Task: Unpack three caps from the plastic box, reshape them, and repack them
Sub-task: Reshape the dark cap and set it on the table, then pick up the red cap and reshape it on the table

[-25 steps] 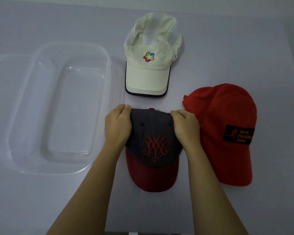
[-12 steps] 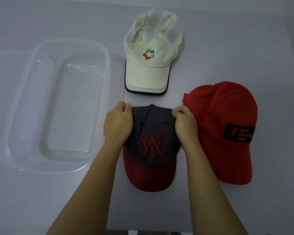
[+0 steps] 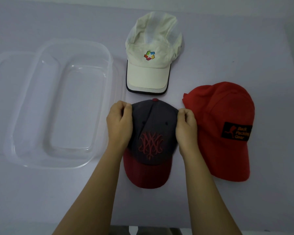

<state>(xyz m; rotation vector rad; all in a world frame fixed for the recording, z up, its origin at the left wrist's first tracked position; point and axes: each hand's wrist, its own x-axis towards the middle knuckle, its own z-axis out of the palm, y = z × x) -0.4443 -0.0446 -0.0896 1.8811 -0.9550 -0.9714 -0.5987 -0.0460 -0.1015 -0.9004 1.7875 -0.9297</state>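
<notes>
My left hand (image 3: pixel 120 126) and right hand (image 3: pixel 187 129) are each clamped on one side of the dark cap (image 3: pixel 153 119). Thumb and curled fingers pinch the crown fabric at its far shoulders, and the hands are apart with the red embroidered front between them. That cap lies near the middle of the table (image 3: pixel 58 200), its maroon brim pointing to the near edge and its red top button to the far edge. The red cap (image 3: pixel 224 116) lies just to its right, its left side up against my right knuckles. The cream cap (image 3: pixel 151 48) sits nearer the far edge, its brim close to the dark cap's button. The clear plastic box (image 3: pixel 111 68) stands empty toward the left edge, with what looks like its lid (image 3: pixel 2 73) showing past it on the left. I see several risks: if I pull the sides outward unevenly, the crown may skew, or keep the crease running down from the button instead of rounding out, and soft fabric could slip from so shallow a pinch. My right hand has little room, so widening my hold could shove the red cap and crumple its folded corner. Lifting the crown too sharply could tip the brim and slide the whole cap toward the near edge
</notes>
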